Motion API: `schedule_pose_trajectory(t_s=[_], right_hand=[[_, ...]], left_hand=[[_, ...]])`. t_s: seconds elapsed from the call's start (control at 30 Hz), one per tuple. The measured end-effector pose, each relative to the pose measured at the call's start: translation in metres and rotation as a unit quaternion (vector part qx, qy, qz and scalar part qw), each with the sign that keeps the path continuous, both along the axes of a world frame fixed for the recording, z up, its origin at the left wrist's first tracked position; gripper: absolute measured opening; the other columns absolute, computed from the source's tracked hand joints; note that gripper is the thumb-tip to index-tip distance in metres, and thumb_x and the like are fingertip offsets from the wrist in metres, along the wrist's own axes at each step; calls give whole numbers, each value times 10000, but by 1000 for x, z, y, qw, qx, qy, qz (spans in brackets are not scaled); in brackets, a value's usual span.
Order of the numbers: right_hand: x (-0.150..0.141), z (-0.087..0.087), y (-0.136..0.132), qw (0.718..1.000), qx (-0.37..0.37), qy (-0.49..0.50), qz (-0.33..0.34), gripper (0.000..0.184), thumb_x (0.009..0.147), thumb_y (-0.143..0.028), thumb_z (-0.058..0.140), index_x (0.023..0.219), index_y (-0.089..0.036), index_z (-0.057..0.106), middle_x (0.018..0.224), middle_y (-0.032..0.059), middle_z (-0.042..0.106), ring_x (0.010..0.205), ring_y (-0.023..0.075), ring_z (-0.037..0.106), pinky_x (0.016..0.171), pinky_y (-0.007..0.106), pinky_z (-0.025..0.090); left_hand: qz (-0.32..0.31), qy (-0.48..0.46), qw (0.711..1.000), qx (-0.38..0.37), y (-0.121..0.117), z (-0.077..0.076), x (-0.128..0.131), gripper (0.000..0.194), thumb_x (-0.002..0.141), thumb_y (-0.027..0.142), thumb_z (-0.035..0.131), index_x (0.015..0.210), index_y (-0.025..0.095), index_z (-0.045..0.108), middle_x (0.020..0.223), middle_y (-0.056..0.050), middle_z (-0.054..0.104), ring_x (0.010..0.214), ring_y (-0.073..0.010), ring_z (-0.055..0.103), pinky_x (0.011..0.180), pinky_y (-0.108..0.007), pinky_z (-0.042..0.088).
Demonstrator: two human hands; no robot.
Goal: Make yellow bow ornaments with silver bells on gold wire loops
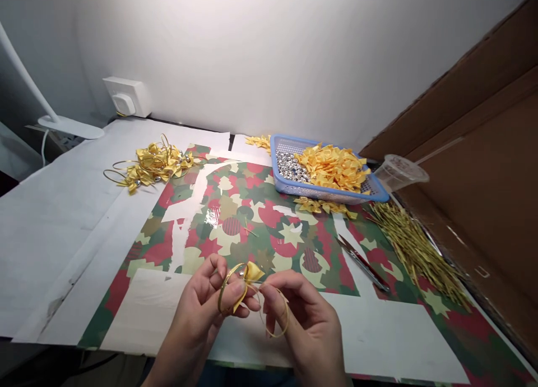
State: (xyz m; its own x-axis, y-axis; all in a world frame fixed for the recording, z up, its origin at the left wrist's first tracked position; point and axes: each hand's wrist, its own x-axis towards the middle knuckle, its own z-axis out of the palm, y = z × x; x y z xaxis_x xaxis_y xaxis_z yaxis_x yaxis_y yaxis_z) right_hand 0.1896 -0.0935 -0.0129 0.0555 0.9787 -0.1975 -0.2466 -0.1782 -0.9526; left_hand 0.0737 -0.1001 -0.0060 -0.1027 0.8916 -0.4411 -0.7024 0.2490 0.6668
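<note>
A blue plastic basket [281, 151] of yellow satin bows [332, 168] and silver beads [292, 165] sits well ahead, beside red-handled scissors [363, 263] and a bundle of gold cord [414, 252]. Above the patterned paper [260, 252], the left hand [195, 314] and right hand [305, 325] pinch a small yellow bow [247, 280] on looped gold cord [273, 319].

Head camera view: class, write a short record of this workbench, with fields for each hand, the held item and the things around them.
Left hand: pinches a gold wire loop
Right hand: grips the same wire, its lower loop hanging free
Held item: yellow satin bow on the wire
Under hands: patterned paper
Ahead: blue plastic basket with yellow satin bows and small silver pieces
Right: red-handled scissors, gold stems
Left: pile of gold wire bows
</note>
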Motion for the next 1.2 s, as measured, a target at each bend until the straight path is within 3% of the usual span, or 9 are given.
schedule_pose_trajectory(t_s=[0.23, 0.43, 0.57, 0.7, 0.77, 0.83, 0.87, 1.03, 1.2], right_hand=[[-2, -8, -4, 991, 85, -107, -1, 126, 812, -304, 649, 716, -222, 651, 658, -20, 606, 540, 98, 524, 466, 199, 403], [6, -14, 0, 952, 196, -233, -31, 74, 837, -202, 599, 831, -237, 664, 759, -5, 634, 632, 113, 572, 508, 199, 452], [18, -8, 3, 924, 270, -263, -66, 164, 850, -140, 572, 957, -233, 653, 895, 47, 637, 726, 157, 579, 574, 261, 479], [35, 4, 10, 889, 378, -249, -72, 304, 875, -69, 499, 1070, -267, 621, 962, 55, 654, 876, 203, 602, 722, 345, 499], [42, 11, 16, 851, 438, -287, 52, 373, 855, -63, 521, 1163, -263, 590, 1025, 70, 677, 957, 230, 612, 798, 392, 503], [45, 17, 24, 791, 481, -331, 183, 407, 828, -42, 572, 1181, -244, 581, 973, 59, 721, 889, 213, 645, 766, 362, 526], [46, 20, 28, 768, 497, -346, 209, 398, 810, -22, 587, 1149, -231, 590, 934, 50, 736, 826, 198, 656, 736, 342, 534], [42, 21, 37, 710, 529, -435, 164, 176, 796, -45, 616, 886, -195, 632, 723, 38, 726, 611, 173, 633, 553, 300, 514], [42, 11, 37, 696, 544, -438, 165, 199, 794, -34, 615, 914, -191, 644, 742, 46, 739, 615, 170, 649, 560, 296, 531]], left_hand=[[-54, 32, 998, 2, -1, -1, 2, 448, 597, 279, 842, 655, 197, 406, 542, 60, 565, 492, -61, 525, 465, -120, 435], [-32, 45, 998, -5, 1, 0, -2, 437, 606, 269, 809, 655, 200, 381, 582, 55, 571, 545, -90, 590, 466, -138, 432], [3, 139, 990, 37, 1, -1, -3, 415, 661, 252, 767, 648, 212, 354, 579, 68, 548, 549, -108, 597, 500, -178, 463], [60, 339, 935, 89, -4, -7, 1, 368, 748, 201, 689, 641, 226, 338, 590, 67, 552, 542, -113, 566, 550, -212, 483], [57, 437, 888, 134, -9, -12, 3, 342, 762, 164, 662, 641, 230, 350, 618, 47, 580, 556, -127, 578, 554, -221, 485], [38, 503, 842, 190, -12, -17, 3, 317, 774, 120, 633, 659, 233, 360, 645, 35, 600, 571, -134, 602, 558, -220, 491], [32, 525, 823, 213, -13, -19, 3, 309, 783, 103, 617, 672, 235, 360, 651, 36, 602, 569, -130, 607, 564, -215, 494], [31, 585, 773, 244, -14, -22, 3, 335, 813, 70, 581, 710, 243, 313, 656, 56, 582, 590, -112, 614, 608, -185, 501], [20, 614, 744, 262, -13, -22, 5, 324, 827, 56, 534, 725, 245, 292, 635, 68, 495, 611, -112, 626, 560, -159, 466]])
